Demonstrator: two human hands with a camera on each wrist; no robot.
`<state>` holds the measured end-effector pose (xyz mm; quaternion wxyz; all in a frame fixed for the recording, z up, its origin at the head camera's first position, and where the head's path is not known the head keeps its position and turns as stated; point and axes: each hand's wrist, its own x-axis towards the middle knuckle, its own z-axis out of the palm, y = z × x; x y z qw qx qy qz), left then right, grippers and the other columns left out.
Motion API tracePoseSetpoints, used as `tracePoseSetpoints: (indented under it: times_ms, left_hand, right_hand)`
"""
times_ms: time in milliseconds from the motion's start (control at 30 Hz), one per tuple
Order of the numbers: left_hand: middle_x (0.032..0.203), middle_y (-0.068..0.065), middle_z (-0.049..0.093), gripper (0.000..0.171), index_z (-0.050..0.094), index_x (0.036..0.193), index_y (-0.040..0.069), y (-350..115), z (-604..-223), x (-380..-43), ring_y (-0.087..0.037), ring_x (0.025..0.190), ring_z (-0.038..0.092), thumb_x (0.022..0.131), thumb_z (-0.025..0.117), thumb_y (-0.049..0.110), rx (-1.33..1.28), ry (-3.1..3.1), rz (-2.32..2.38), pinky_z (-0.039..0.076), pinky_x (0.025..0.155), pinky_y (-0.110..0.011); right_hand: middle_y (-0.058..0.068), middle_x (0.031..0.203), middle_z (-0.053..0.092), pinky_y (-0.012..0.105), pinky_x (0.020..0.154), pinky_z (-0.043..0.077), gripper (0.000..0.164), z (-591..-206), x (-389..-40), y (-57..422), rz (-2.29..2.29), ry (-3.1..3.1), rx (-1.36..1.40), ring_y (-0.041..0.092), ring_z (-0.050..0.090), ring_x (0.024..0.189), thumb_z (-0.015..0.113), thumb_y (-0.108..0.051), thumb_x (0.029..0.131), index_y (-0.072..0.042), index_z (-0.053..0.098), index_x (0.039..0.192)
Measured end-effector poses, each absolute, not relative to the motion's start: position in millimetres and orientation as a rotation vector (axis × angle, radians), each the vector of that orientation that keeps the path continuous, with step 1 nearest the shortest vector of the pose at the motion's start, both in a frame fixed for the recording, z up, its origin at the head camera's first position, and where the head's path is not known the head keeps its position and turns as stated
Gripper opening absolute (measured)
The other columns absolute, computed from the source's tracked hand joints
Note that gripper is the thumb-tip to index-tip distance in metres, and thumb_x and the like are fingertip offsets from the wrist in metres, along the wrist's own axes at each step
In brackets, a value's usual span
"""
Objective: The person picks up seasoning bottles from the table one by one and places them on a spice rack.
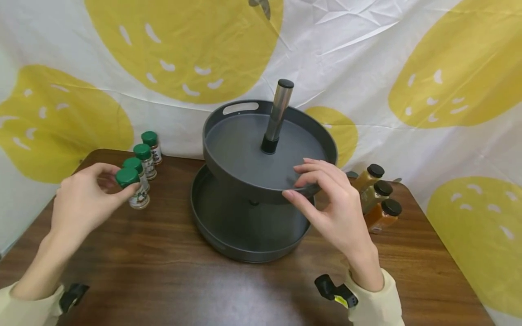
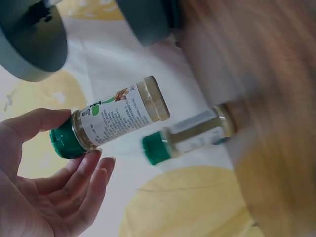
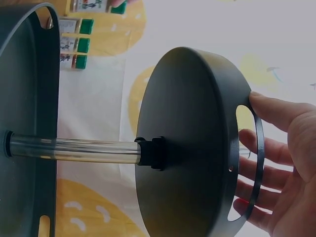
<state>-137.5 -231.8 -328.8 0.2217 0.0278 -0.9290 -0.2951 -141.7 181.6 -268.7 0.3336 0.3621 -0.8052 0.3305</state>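
Observation:
My left hand [image 1: 87, 194] pinches a spice jar [image 2: 121, 111] by its green cap, thumb on one side and fingertips on the other. The labelled jar holds brownish powder. At the near right side of a dark grey two-tier round tray stand [image 1: 240, 179], my right hand [image 1: 334, 208] grips the upper tier's rim, thumb outside and fingers inside. Through the handle slot in the right wrist view, the fingers [image 3: 266, 175] show behind the rim. The upper tier has a metal post [image 1: 279, 111] and sits offset above the lower tray [image 1: 244, 256].
Three more green-capped jars [image 1: 142, 151] stand in a row behind the held one. Three black-capped jars [image 1: 381, 215] with yellow to orange contents stand at right. A white cloth with yellow fruit print [image 1: 183, 50] hangs behind the brown wooden table [image 1: 163, 271].

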Motion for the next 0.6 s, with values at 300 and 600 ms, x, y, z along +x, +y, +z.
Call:
tracePoseSetpoints:
  times_ms: [300,600]
  left_hand:
    - [0.083,-0.015,0.073,0.042,0.071,0.104,0.001,-215.9,-296.1,-124.7,-0.003,0.066,0.062,0.079,0.085,0.032,0.007,-2.497,-0.842,0.038,0.057,-0.013]
    - [0.082,-0.02,0.073,0.041,0.07,0.103,-0.002,-204.8,-257.8,-125.7,0.027,0.06,0.042,0.078,0.085,0.026,-0.06,-2.438,-0.843,0.034,0.06,-0.008]
  right_hand:
    - [0.009,0.111,0.072,0.042,0.108,0.04,0.041,-267.7,-144.7,183.7,0.895,-2.089,0.992,0.032,0.06,0.12,0.069,-0.046,0.094,-0.006,0.068,0.088]
    - [0.01,0.109,0.072,0.042,0.108,0.04,0.041,-266.8,-145.4,187.9,0.891,-2.081,1.006,0.033,0.061,0.118,0.069,-0.047,0.094,-0.007,0.067,0.087]
